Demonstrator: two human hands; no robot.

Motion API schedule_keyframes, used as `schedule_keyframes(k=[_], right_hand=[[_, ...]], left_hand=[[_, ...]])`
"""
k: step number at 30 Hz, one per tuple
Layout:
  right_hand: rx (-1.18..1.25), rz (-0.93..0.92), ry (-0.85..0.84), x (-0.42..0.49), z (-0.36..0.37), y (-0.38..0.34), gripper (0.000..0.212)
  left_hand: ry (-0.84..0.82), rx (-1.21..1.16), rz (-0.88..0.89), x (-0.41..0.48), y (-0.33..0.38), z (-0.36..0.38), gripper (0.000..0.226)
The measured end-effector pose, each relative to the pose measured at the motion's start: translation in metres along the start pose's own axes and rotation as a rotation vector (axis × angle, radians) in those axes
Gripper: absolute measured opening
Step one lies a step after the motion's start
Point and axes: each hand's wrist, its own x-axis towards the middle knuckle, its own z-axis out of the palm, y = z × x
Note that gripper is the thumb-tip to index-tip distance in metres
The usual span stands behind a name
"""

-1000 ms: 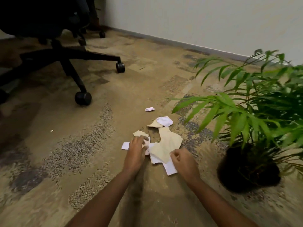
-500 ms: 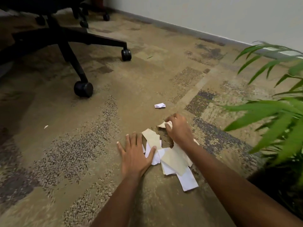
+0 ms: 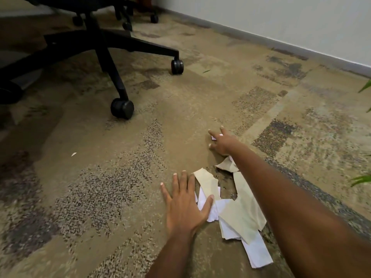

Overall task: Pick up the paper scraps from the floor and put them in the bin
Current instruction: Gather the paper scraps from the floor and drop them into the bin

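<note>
Pressing flat on the carpet (image 3: pixel 100 197) with the left hand (image 3: pixel 185 207), fingers straight and fanned, thumb tip on the pile of paper scraps (image 3: pixel 241 215) — beige and white pieces overlapping just right of that thumb, partly hidden under the right forearm. Reaching beyond the pile with the right hand (image 3: pixel 223 143), fingers splayed wide over a small white scrap (image 3: pixel 220 135), touching, not curled round it. Well past the fingertips to the left, a black chair caster (image 3: pixel 122 108); green leaf tips (image 3: pixel 361 179) off right.

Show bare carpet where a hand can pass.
Bare carpet: left of the left hand up to the chair castor, bar one tiny scrap; and beyond the right hand towards the wall. Crowded: the paper pile between the hands.
</note>
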Motion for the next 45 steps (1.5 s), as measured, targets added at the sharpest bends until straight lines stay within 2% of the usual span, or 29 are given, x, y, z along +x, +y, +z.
schedule_keyframes(k=[2,4,11,16,19,22,24,26,30,33,40,41,44,45], right_hand=[[-0.119,-0.022,-0.038,0.001,0.002,0.001,0.054],[-0.153,-0.033,0.004,-0.003,0.004,0.002,0.050],[0.010,0.045,0.050,-0.043,0.009,0.035,0.040],[0.072,0.072,-0.003,-0.086,0.018,0.043,0.051],[0.106,0.059,-0.086,-0.117,0.021,0.039,0.056],[0.108,0.037,-0.138,-0.145,0.024,0.039,0.061],[0.129,0.024,-0.179,-0.160,0.024,0.042,0.062],[0.145,0.023,-0.232,-0.173,0.022,0.047,0.067],[0.079,0.036,-0.293,-0.200,0.020,0.059,0.081],[-0.016,0.048,-0.315,-0.220,0.028,0.068,0.091],[0.180,0.094,-0.196,-0.262,0.049,0.082,0.077],[0.216,0.088,-0.180,-0.267,0.051,0.083,0.071],[0.292,0.077,-0.142,-0.282,0.052,0.090,0.029],[0.328,0.066,-0.122,-0.287,0.053,0.093,0.027]], left_hand=[[-0.003,0.001,0.008,0.000,0.000,0.000,0.081],[-0.005,0.005,0.012,0.000,0.001,0.000,0.081],[-0.011,0.008,0.025,-0.001,0.002,0.000,0.082],[-0.004,-0.044,0.050,-0.003,0.003,-0.005,0.086],[-0.049,-0.082,0.195,-0.005,0.004,-0.007,0.089],[-0.129,-0.067,0.352,-0.008,0.005,-0.012,0.108],[-0.161,-0.047,0.381,-0.012,0.006,-0.014,0.127],[-0.214,-0.038,0.383,-0.017,0.010,-0.015,0.133],[-0.306,-0.078,0.370,-0.029,0.026,-0.016,0.106],[-0.355,-0.082,0.375,-0.036,0.038,-0.018,0.103],[-0.463,-0.100,0.466,-0.050,0.060,-0.027,0.076],[-0.475,-0.098,0.482,-0.053,0.063,-0.028,0.073],[-0.503,-0.115,0.522,-0.060,0.070,-0.030,0.065],[-0.517,-0.136,0.523,-0.062,0.071,-0.032,0.063]])
